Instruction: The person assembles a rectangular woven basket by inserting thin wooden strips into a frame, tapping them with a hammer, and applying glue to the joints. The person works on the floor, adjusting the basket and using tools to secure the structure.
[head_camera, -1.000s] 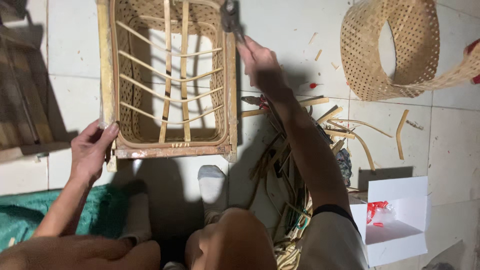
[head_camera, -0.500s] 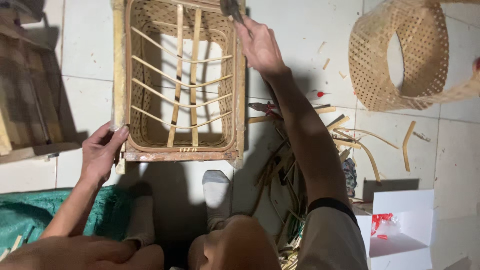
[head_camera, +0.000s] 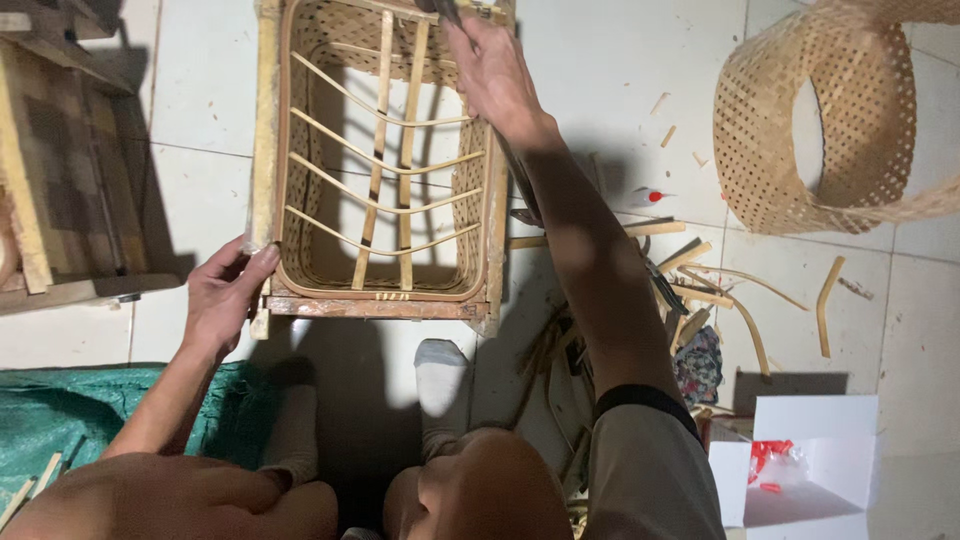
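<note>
A square woven bamboo basket (head_camera: 300, 250) in a wooden frame stands on the tiled floor in front of me, with crossed bamboo strips inside it. My left hand (head_camera: 225, 295) grips the near left corner of the frame. My right hand (head_camera: 490, 70) reaches over the far right edge of the basket and is closed around a dark metal tool (head_camera: 445, 10) at the top of the view. My feet in grey socks (head_camera: 440, 375) rest just below the basket.
A round woven bamboo ring (head_camera: 830, 130) lies at the upper right. Loose bamboo strips and offcuts (head_camera: 720, 290) litter the floor on the right. A white box (head_camera: 810, 470) sits at the lower right, a green sheet (head_camera: 50, 420) at lower left, wooden boards (head_camera: 50, 170) at left.
The view has shifted, so the basket now sits lower and more to the right in the frame. My right hand stays at the far right edge; my left stays on the near corner.
</note>
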